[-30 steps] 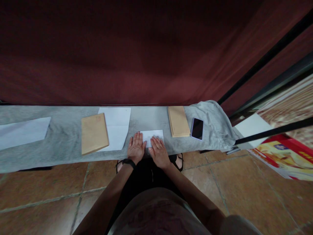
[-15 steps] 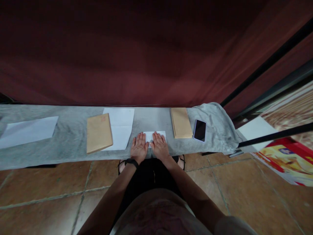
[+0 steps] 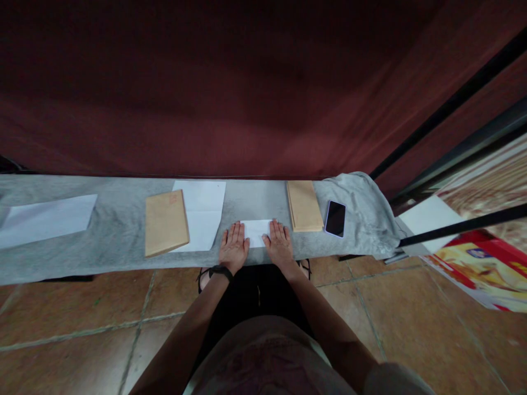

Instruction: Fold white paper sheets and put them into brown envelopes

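A small folded sheet of white paper (image 3: pixel 256 232) lies flat on the cloth-covered table between my hands. My left hand (image 3: pixel 234 247) rests flat on its left edge, fingers stretched forward. On the right edge lies my right hand (image 3: pixel 280 242), palm down with the fingers extended. Both hands press from above and grip nothing. Left of my left hand are larger white sheets (image 3: pixel 205 214) with a crease across them. A brown envelope (image 3: pixel 166 224) partly covers those sheets. To the right of my right hand is a stack of brown envelopes (image 3: pixel 305 206).
A phone (image 3: pixel 335 219) lies right of the envelope stack. Another white sheet (image 3: pixel 49 220) is at the far left of the grey-covered table (image 3: pixel 119 219). A dark red curtain (image 3: pixel 230 109) hangs behind. At right are black bars and a red-yellow box (image 3: pixel 481 269).
My right hand has slid to the right along the folded paper, uncovering more of it. My left hand has stayed in place.
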The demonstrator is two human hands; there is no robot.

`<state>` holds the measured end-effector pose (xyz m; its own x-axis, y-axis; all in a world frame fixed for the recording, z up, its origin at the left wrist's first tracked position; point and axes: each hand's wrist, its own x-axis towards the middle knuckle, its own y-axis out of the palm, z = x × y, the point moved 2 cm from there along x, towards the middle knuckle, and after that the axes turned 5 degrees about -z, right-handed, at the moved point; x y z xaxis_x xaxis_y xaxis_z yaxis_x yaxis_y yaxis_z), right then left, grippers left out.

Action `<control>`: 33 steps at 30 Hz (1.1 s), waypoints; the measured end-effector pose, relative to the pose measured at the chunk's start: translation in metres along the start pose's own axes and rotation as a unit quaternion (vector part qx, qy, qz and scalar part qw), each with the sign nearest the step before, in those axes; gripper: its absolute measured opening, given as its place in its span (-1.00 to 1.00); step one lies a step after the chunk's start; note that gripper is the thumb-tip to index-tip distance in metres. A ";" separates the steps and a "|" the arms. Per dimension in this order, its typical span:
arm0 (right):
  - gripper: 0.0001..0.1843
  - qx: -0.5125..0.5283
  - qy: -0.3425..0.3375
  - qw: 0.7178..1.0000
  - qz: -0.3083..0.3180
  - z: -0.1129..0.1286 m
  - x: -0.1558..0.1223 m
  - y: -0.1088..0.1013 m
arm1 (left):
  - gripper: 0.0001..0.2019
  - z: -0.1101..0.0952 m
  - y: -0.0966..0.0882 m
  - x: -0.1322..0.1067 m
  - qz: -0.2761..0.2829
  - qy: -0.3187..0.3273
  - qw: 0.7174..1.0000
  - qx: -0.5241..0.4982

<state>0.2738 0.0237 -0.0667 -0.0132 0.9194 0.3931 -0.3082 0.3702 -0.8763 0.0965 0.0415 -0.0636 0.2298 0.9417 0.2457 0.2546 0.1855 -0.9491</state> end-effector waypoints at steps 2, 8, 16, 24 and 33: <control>-0.35 -0.003 0.007 1.000 0.009 -0.003 -0.001 -0.002 | -0.39 0.000 0.000 0.001 0.008 -0.003 1.000 0.004; -0.34 -0.008 0.015 1.000 0.015 -0.007 -0.004 -0.005 | -0.40 -0.002 -0.005 -0.002 -0.002 -0.025 1.000 -0.009; -0.36 -0.016 0.007 1.000 0.015 -0.008 -0.005 -0.004 | -0.45 -0.046 -0.013 -0.019 0.004 0.110 0.993 -0.052; -0.36 -0.017 0.004 0.999 0.034 -0.010 -0.005 -0.005 | -0.35 -0.051 -0.008 -0.030 0.031 0.150 0.988 -0.031; -0.35 -0.006 0.009 0.999 0.031 -0.009 -0.005 -0.007 | -0.30 -0.038 -0.013 -0.034 0.046 0.153 0.987 -0.008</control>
<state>0.2843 0.0173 -0.0647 -0.0149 0.9428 0.3331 -0.2953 0.3141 -0.9023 0.1209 -0.0033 -0.0520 0.5243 0.8256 0.2086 0.2335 0.0962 -0.9676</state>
